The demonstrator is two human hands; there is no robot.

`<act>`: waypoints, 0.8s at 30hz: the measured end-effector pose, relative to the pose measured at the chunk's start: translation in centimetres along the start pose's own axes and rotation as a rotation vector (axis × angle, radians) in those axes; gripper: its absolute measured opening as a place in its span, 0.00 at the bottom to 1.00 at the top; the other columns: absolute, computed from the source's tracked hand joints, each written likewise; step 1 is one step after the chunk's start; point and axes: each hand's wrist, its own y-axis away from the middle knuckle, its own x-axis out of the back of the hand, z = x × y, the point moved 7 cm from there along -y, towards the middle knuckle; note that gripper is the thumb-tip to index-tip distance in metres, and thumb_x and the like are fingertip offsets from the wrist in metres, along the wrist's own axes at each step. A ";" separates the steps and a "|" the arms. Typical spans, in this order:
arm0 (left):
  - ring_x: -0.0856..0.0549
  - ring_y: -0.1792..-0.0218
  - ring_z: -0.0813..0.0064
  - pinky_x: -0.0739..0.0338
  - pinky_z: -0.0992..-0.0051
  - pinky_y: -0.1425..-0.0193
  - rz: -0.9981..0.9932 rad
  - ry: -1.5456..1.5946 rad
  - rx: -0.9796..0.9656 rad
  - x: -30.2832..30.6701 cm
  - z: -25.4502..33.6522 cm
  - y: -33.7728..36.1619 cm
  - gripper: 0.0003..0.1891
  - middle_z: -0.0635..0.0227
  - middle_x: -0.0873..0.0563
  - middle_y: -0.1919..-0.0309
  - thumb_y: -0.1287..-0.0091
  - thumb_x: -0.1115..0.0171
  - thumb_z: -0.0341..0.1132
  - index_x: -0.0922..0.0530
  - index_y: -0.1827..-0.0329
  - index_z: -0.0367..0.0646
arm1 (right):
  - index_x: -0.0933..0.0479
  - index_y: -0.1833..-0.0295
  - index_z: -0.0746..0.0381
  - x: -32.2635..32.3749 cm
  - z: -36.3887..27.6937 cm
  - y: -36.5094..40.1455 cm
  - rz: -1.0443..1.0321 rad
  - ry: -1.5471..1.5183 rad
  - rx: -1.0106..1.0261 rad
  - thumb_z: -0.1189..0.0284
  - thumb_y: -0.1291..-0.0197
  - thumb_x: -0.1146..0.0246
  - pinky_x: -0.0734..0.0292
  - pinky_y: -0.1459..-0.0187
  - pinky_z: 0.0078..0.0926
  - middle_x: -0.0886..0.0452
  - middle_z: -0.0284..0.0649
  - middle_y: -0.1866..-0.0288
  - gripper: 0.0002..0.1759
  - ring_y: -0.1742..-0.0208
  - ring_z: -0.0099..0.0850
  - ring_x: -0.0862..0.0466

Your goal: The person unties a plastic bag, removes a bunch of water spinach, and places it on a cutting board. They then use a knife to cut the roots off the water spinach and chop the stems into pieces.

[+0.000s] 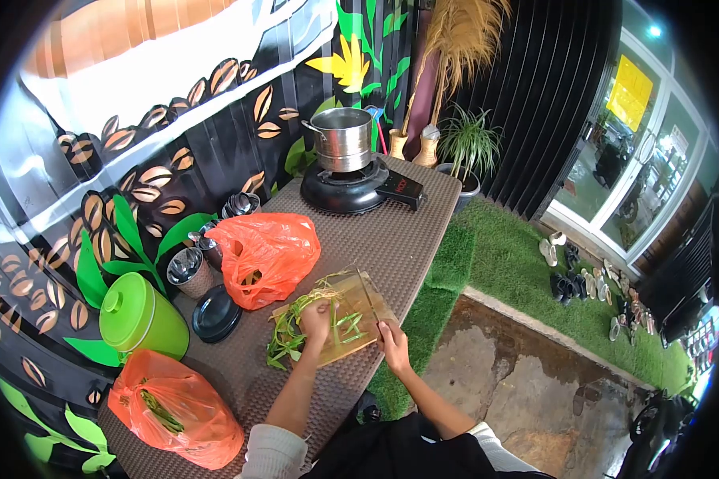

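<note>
A wooden cutting board (pixel 351 348) lies near the table's front edge, with green leafy stalks (pixel 287 335) on its left part and spilling past its left side. My left hand (pixel 315 321) is closed on the stalks. Cut green pieces (pixel 347 326) lie on the board just right of that hand. My right hand (pixel 391 345) grips the handle of a knife (pixel 369 294) at the board's right side. The blade points away from me over the board, apart from my left hand.
Behind the board sits an orange plastic bag (pixel 272 251); another bag (pixel 180 415) stands at the front left. A green container (pixel 140 315), dark lids (pixel 216 314) and a utensil cup (pixel 188 270) line the left. A steel pot (pixel 342 142) tops a black stove (pixel 343 191).
</note>
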 end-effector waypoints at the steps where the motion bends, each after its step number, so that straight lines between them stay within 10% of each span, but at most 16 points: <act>1: 0.15 0.69 0.78 0.20 0.76 0.68 -0.006 0.198 0.016 0.5 1.0 0.0 0.09 0.61 0.13 0.63 0.42 0.30 0.30 0.16 0.62 0.33 | 0.23 0.52 0.65 -0.2 -0.6 0.2 -0.014 -0.042 0.053 0.60 0.32 0.44 0.35 0.75 0.21 0.28 0.31 0.81 0.18 0.79 0.18 0.31; 7: 0.14 0.63 0.75 0.16 0.77 0.58 -0.220 0.729 0.194 0.7 5.6 1.5 0.11 0.62 0.14 0.61 0.39 0.33 0.27 0.18 0.56 0.30 | 0.26 0.45 0.63 -1.5 -6.2 0.4 -0.053 0.133 0.517 0.64 0.35 0.40 0.27 0.68 0.29 0.19 0.37 0.74 0.18 0.73 0.27 0.19; 16: 0.15 0.63 0.74 0.20 0.78 0.63 -0.372 0.905 0.090 -2.2 6.8 4.3 0.08 0.64 0.14 0.64 0.40 0.33 0.23 0.18 0.59 0.33 | 0.27 0.36 0.47 -1.7 -10.1 0.0 -0.179 0.590 0.465 0.51 0.43 0.36 0.22 0.64 0.35 0.18 0.42 0.72 0.29 0.69 0.40 0.16; 24: 0.16 0.65 0.74 0.21 0.76 0.63 -0.370 0.855 0.140 -2.4 7.2 5.3 0.05 0.65 0.16 0.63 0.36 0.37 0.24 0.20 0.59 0.33 | 0.23 0.41 0.52 -0.8 -8.7 -0.4 -0.170 0.508 0.414 0.55 0.42 0.35 0.22 0.61 0.32 0.17 0.43 0.67 0.24 0.67 0.38 0.16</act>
